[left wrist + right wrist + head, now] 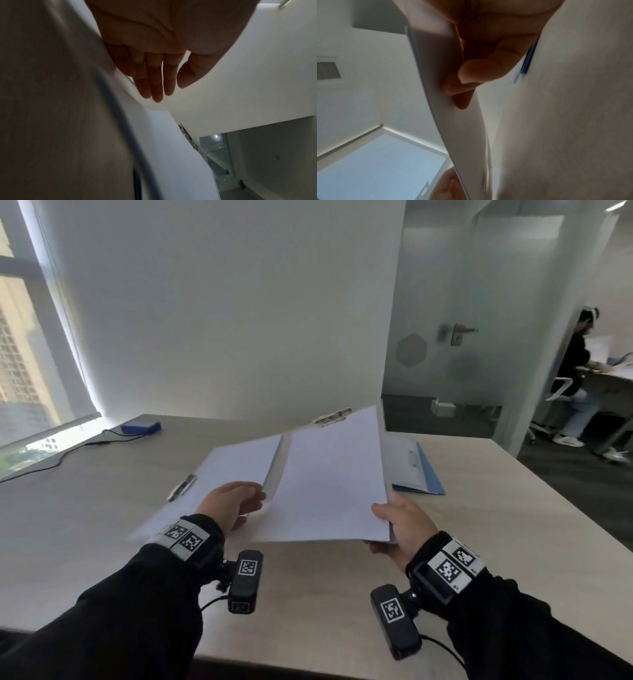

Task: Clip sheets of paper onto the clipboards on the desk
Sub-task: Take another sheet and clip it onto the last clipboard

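- R hand [402,527] pinches the near right corner of a clipboard with paper [330,477], thumb on top, fingers [467,75] curled under the board per the right wrist view. Board is lifted off the desk [496,508], far end tilted up, metal clip [331,416] at the far edge, well away from the fingertips.
- L hand [230,505] is loose, fingers [154,83] nearly straight and together, holding nothing. It hovers just beside the held board's left edge, over a second clipboard [222,474] lying flat with its own sheet on it.
- That second board's clip [182,487] sits left of the L fingers, near them.
- Blue folder [419,470] lies on the desk beyond the R fingers, partly hidden by the lifted board.
- Step in hand, my read: carrying/placing a loaded board. Can't tell if its sheet is fully under the clip; top edge too small to check.
- To do it well:
  - a one-corner grip lets the board sag or twist, so bring the L fingers under the left edge for support
  - keep the thumb pressing sheet to board so the paper doesn't slide
  - lower it flat, not onto the other board's sheet, to avoid a crease
  - check the sheet is square w/ the board edges, then press the clip lever only if it needs reseating
- Risk: paper slips out of a loose clip while tilted.
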Available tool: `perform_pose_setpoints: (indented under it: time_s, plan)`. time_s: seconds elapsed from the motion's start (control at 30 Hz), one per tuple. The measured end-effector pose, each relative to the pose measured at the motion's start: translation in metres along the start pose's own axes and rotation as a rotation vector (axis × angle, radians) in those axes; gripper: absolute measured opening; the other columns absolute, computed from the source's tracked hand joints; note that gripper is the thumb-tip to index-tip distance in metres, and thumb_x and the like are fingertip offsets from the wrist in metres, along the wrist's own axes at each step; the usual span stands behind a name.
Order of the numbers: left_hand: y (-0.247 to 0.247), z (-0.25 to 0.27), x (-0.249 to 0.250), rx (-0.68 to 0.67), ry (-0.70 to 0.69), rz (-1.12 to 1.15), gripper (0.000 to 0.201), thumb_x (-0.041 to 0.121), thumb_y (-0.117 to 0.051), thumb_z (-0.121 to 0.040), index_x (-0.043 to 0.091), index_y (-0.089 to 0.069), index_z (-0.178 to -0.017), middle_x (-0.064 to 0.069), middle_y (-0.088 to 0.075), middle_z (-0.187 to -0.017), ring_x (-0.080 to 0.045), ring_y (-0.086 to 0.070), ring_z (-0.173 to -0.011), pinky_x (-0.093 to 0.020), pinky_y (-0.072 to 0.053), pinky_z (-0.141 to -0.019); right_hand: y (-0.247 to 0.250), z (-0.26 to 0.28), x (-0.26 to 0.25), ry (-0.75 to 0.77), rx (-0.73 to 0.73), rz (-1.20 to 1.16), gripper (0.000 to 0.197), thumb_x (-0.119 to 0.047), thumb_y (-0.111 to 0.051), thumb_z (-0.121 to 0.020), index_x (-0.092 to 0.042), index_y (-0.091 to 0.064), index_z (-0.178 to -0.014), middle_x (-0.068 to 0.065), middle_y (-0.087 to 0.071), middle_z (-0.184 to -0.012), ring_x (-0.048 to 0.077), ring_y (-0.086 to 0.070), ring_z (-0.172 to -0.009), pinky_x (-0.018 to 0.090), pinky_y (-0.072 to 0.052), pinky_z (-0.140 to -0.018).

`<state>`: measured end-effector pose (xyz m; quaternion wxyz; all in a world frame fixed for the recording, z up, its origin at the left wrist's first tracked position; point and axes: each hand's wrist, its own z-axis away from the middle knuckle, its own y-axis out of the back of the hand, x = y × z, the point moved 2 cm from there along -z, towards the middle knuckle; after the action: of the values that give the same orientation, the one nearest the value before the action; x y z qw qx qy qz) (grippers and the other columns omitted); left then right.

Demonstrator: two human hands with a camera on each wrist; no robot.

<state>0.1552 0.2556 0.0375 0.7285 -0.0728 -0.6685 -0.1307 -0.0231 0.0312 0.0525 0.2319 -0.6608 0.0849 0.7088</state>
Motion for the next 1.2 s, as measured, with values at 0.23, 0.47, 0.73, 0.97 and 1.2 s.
perform_pose_setpoints:
  time_s: [0.23,0.47,0.73,0.97,1.2]
  plan:
    - [-0.01,0.032,-0.003,-0.113,0.287,-0.018,0.062,0.071,-0.044,-0.082,0.014,-0.068,-0.088,-0.002,-0.068,-0.081,-0.021,-0.065,-0.072,-0.029,-0.041,-0.062,0.039,0.024,-0.024,0.149,0.092,-0.129,0.03,-0.004,-0.045,-0.094,-0.019,-0.063,-0.113,0.013,-0.066,-0.084,0.027,-0.057,-0.051,0.028,-0.041,-0.048]
    - [-0.051,0.055,0.025,-0.042,0.07,0.338,0.036,0.024,-0.057,-0.093,0.002,-0.051,-0.12,-0.014,-0.06,-0.103,-0.033,-0.069,-0.079,-0.041,-0.059,-0.055,0.07,0.054,-0.025,0.162,0.095,-0.054,0.03,-0.005,-0.047,-0.094,-0.022,-0.066,-0.111,0.009,-0.07,-0.078,0.027,-0.059,-0.05,0.028,-0.041,-0.046]
    - [-0.088,0.075,0.035,-0.335,-0.203,0.054,0.107,0.073,-0.076,-0.047,0.026,-0.045,-0.137,0.005,-0.068,-0.113,-0.019,-0.069,-0.095,-0.034,-0.058,-0.063,0.084,0.049,-0.015,0.095,0.11,-0.067,0.025,-0.007,-0.048,-0.094,-0.013,-0.065,-0.112,0.011,-0.069,-0.072,0.027,-0.059,-0.049,0.026,-0.041,-0.045]
    - [-0.112,0.05,0.016,-0.359,-0.105,0.045,0.103,0.09,-0.063,-0.035,0.044,-0.048,-0.126,0.008,-0.06,-0.121,-0.021,-0.062,-0.103,-0.034,-0.054,-0.064,0.094,0.031,-0.024,0.084,0.15,-0.057,0.028,-0.024,-0.045,-0.1,-0.014,-0.068,-0.089,0.009,-0.066,-0.063,0.027,-0.058,-0.048,0.029,-0.04,-0.046]
    - [-0.139,0.008,-0.015,-0.344,0.07,0.224,0.03,0.011,-0.064,-0.083,0.019,-0.067,-0.112,-0.001,-0.07,-0.091,-0.017,-0.059,-0.071,-0.025,-0.043,-0.056,0.109,-0.008,-0.014,0.026,0.182,0.025,0.022,-0.031,-0.055,-0.094,-0.014,-0.069,-0.097,0.007,-0.067,-0.068,0.024,-0.057,-0.051,0.028,-0.038,-0.049]
